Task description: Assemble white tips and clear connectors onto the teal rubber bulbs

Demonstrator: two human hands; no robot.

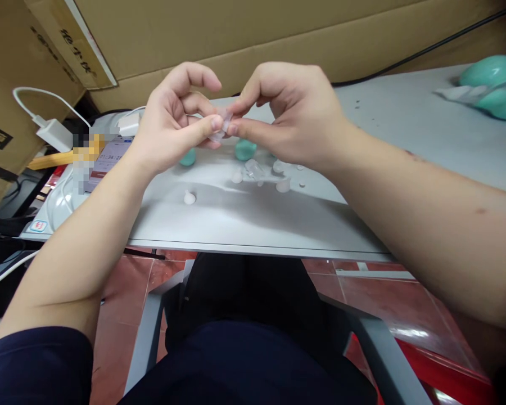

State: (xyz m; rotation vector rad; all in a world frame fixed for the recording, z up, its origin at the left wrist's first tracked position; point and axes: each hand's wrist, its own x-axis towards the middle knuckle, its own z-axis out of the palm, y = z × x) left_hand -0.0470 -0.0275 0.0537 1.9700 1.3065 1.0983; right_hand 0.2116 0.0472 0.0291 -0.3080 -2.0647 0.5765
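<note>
Above the white table, both hands meet on a small translucent plastic piece [224, 125]. My left hand [179, 121] pinches it between thumb and fingers, with the index finger raised. From the other side, my right hand [284, 109] grips it between thumb and forefinger. The fingers cover much of the piece, so its exact kind cannot be made out. Below the hands lie a turquoise rounded item [245, 149] and another turquoise item [188, 157], partly hidden by the left hand. Closer to me rest a clear plastic piece [253, 169] and several small white round pieces, one of them [189, 197] apart on the left.
Cardboard [244, 39] walls the back and left. A phone [109, 163], a white charger [54, 134] and cables lie at the left. Turquoise rounded items [495, 84] with clear wrap sit at the far right. The table's front edge [253, 250] runs above my lap.
</note>
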